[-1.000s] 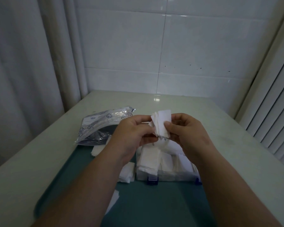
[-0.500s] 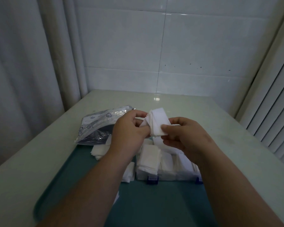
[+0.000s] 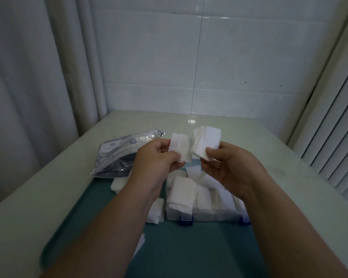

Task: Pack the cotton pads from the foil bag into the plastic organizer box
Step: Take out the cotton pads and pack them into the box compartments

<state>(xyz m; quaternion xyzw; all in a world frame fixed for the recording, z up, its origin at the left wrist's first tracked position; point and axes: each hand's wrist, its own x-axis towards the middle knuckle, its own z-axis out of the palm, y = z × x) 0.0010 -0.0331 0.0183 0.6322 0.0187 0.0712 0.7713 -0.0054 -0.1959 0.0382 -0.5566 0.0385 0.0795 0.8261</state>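
Note:
Both hands are raised above the clear plastic organizer box (image 3: pixel 201 215), which holds several white cotton pads. My left hand (image 3: pixel 157 163) pinches a single thin cotton pad (image 3: pixel 180 146). Beside it, my right hand (image 3: pixel 229 167) pinches a small stack of cotton pads (image 3: pixel 207 141). The two lots of pads are slightly apart. The silver foil bag (image 3: pixel 119 155) lies open on the table to the left, behind my left hand.
The box stands on a teal mat (image 3: pixel 189 249) on a pale table (image 3: pixel 28 197). Loose cotton pads (image 3: pixel 119 184) lie on the mat left of the box, partly hidden by my left forearm. A tiled wall stands behind, a curtain at left, slatted blinds at right.
The single stack held by both hands has been split: my left hand has drawn one pad off to the left, my right hand keeps the rest.

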